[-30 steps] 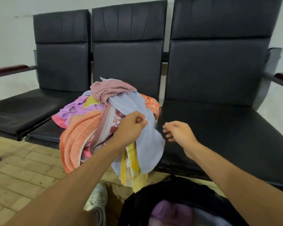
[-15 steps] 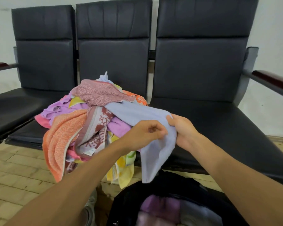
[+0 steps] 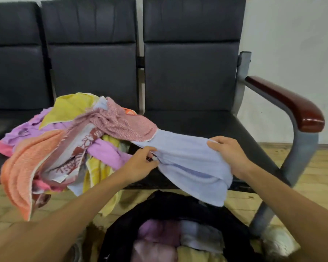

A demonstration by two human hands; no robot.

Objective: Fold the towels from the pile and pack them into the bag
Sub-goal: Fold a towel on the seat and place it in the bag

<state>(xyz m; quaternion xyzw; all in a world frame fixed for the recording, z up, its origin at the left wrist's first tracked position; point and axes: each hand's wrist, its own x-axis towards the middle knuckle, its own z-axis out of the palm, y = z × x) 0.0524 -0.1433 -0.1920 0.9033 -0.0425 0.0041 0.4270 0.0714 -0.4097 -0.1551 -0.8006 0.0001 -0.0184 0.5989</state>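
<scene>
Our left hand (image 3: pixel 140 163) pinches the near edge of the light blue towel (image 3: pixel 187 163) between thumb and fingertips. Our right hand (image 3: pixel 227 154) grips its far corner with fingers curled over the top edge, so the cloth is stretched between the two hands, just above the black seat (image 3: pixel 206 125). Left of our left hand, the towel's other end lies tucked under a dusty pink towel (image 3: pixel 125 123) on top of the pile (image 3: pixel 64 148), so it is not yet free. To do this step well, we judge we should draw the towel rightward and toward us gently, lifting a little so the pink towel slides off and the heap is not dragged over the seat edge, where an orange towel (image 3: pixel 23 171) hangs low. Then each hand should find a corner along one edge before we fold. Below and between our wrists the black bag (image 3: pixel 169 201) stands open. In it lie folded towels: a purple one (image 3: pixel 155 231), a pale grey-blue one (image 3: pixel 201 237) to its right, and a pink one (image 3: pixel 153 250) and a yellowish one (image 3: pixel 193 254) nearer us. There looks to be room on top for more
</scene>
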